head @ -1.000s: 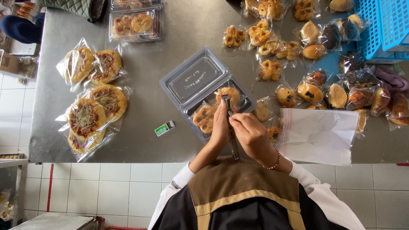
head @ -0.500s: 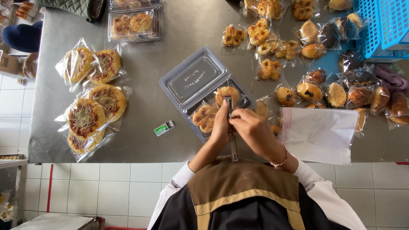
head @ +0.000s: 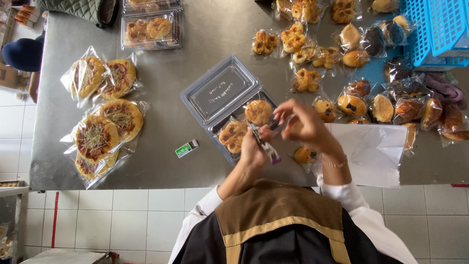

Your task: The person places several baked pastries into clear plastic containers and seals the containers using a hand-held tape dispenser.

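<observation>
My left hand [head: 251,149] grips a slim dark stapler-like tool [head: 265,145] with a purple end, tilted over the table's front edge. My right hand [head: 307,128] curls above it, fingers flared, its thumb and forefinger pinching the tool's dark upper part. Just beyond both hands lies an open clear plastic clamshell box [head: 221,90] with two round pastries [head: 258,112] in its tray. A small green and white packet [head: 186,148] lies left of my left hand.
The steel table [head: 166,88] holds bagged flat pizzas [head: 103,124] at left, a closed pastry box [head: 150,30] at the back, and several bagged buns [head: 381,108] at right. A white sheet [head: 373,151] lies by my right arm. Blue baskets [head: 439,29] stand far right.
My right hand has lifted and shifted right, its fingers spreading. The tool has tilted from upright to slanted in my left hand.
</observation>
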